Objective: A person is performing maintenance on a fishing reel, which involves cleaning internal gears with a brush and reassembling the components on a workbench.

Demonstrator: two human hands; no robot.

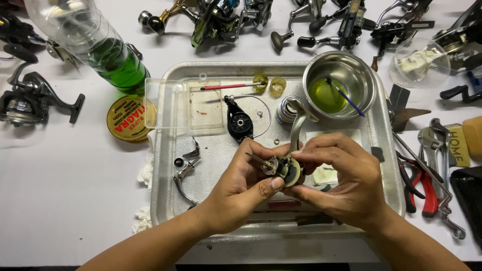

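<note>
Hands over a metal tray (165, 200): left hand (241, 193) and right hand (346, 183) both pinch a small reel body (285, 169), fingers clamped around it, near a steel bowl (351, 70) of green liquid.

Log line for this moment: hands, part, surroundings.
left hand: grips reel body | right hand: pinches same part | over metal tray | steel bowl of green liquid behind | pliers right

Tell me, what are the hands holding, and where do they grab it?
Both hands hold one small fishing reel part over the metal tray. The left hand pinches its lower left side; the right hand grips its right side and top.
</note>
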